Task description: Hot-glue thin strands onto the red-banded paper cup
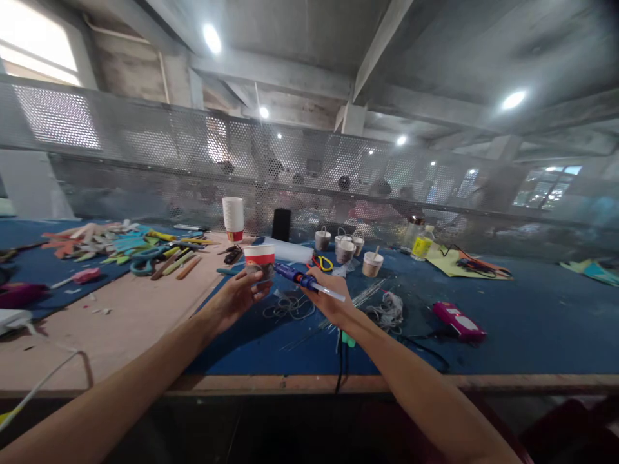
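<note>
Between the thumb and fingers of my left hand (pixel 240 293) is a paper cup (pixel 260 256) with a white rim and red band; its lower part looks grey-brown. My right hand (pixel 331 296) is closed around a blue glue gun (pixel 294 276), and a clear glue stick (pixel 331 293) juts from its back end. The gun's nozzle points left and sits close to the cup's side; whether it touches I cannot tell. Beneath the hands, grey cord (pixel 290 306) lies in loose loops on the blue table. Scissors with yellow and red handles (pixel 323 263) rest just behind the gun.
Several wrapped cups (pixel 344 250) stand behind my right hand. A stack of paper cups (pixel 233 216) and a black phone (pixel 281 225) stand further back. Tools (pixel 167 261) and coloured pieces lie left. A bottle (pixel 422 243) and a magenta device (pixel 458 321) are at right.
</note>
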The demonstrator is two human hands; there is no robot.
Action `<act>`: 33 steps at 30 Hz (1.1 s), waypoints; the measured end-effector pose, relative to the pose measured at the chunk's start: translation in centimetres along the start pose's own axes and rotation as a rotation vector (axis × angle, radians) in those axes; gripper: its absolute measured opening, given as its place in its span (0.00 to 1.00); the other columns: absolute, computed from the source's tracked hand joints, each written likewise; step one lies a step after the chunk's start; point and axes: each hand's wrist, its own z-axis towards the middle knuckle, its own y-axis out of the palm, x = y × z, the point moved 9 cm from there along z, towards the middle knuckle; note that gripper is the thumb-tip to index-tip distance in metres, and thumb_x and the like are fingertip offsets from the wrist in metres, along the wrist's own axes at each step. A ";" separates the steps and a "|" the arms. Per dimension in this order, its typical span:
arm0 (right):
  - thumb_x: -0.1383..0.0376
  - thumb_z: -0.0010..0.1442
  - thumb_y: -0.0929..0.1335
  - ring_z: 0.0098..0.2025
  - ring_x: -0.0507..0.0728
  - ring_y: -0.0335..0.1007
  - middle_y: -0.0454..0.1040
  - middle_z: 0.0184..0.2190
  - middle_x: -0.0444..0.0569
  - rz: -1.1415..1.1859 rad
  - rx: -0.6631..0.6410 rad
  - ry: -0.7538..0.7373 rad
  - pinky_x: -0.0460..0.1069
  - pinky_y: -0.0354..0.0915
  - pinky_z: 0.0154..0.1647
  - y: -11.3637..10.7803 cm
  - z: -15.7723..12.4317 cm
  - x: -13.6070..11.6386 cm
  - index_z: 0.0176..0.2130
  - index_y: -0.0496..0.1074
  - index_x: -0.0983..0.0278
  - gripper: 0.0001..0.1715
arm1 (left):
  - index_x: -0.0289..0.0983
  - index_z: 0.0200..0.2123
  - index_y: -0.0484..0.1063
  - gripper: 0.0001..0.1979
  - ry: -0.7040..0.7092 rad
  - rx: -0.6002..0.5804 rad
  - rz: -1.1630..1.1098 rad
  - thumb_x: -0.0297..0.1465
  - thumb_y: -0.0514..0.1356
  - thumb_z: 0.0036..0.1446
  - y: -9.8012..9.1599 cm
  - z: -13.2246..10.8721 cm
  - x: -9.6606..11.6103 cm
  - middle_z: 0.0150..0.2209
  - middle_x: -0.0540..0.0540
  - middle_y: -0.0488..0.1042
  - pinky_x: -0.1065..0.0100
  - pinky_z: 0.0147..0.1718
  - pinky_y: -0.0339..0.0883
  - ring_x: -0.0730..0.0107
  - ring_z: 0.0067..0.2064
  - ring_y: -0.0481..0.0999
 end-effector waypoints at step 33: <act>0.57 0.71 0.69 0.32 0.56 0.73 0.79 0.32 0.44 0.017 -0.037 0.021 0.46 0.50 0.31 -0.2 0.1 -0.1 0.46 0.74 0.59 0.09 | 0.35 0.40 0.83 0.09 -0.055 -0.015 -0.024 0.20 0.69 0.56 -0.4 0.2 -0.7 0.39 0.44 0.87 0.66 0.39 0.82 0.61 0.38 0.86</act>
